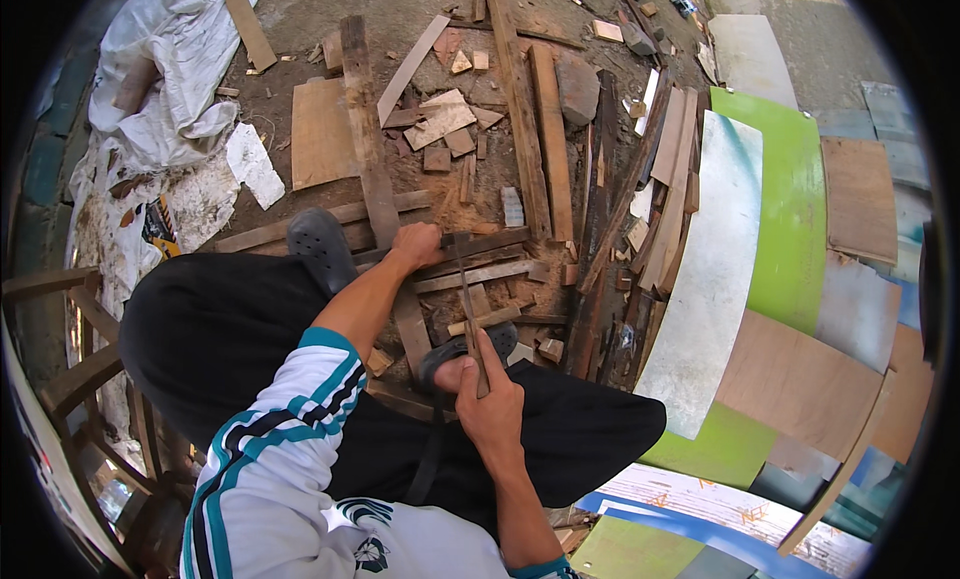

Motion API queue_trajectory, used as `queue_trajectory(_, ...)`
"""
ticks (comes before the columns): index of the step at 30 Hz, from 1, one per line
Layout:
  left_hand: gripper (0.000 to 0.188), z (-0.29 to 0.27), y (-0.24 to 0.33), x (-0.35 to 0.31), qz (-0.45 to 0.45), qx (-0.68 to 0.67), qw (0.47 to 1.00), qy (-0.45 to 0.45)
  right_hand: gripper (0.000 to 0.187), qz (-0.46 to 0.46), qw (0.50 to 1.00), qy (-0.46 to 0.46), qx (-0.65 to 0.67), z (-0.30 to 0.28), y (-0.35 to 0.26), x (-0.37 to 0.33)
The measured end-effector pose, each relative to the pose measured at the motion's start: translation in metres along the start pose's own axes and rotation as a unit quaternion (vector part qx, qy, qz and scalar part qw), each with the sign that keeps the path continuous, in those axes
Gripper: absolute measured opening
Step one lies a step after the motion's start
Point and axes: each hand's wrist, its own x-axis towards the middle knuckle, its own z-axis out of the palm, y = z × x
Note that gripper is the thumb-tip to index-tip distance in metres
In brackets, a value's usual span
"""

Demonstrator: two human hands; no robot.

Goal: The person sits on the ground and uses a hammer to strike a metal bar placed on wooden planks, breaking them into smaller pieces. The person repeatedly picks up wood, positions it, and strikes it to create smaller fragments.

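My right hand (490,404) is closed around the wooden handle of a handsaw (467,304), whose thin blade appears nearly edge-on and points away from me. The blade's far end lies across a dark wooden strip (490,244). Just left of the blade, my left hand (415,245) grips the strip, its fingers curled and partly hidden. Under the strip a long weathered board (370,159) runs away from me. A paler strip (475,276) lies close by, beside my sandalled foot (455,359).
Wood offcuts (440,119) and long beams (520,109) litter the ground ahead. To the right are dark slats (600,209) and overlapping white, green and brown panels (700,279). White sheeting (160,69) lies at far left, above a wooden frame (80,379).
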Motion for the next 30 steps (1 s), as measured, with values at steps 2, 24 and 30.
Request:
queue_trajectory(2,0.039,-0.003,0.002,0.000,-0.009,0.003,1.000,-0.007,0.045,0.010,1.000,-0.013,-0.008,-0.010,-0.014,-0.015)
queue_trajectory(24,0.039,-0.010,0.018,-0.003,-0.056,0.033,0.998,-0.008,0.043,-0.005,0.996,0.039,0.079,-0.009,0.027,-0.029)
queue_trajectory(30,0.045,-0.002,0.018,-0.005,-0.046,0.027,0.998,0.037,0.044,0.001,0.993,0.038,0.109,-0.005,0.011,-0.037)
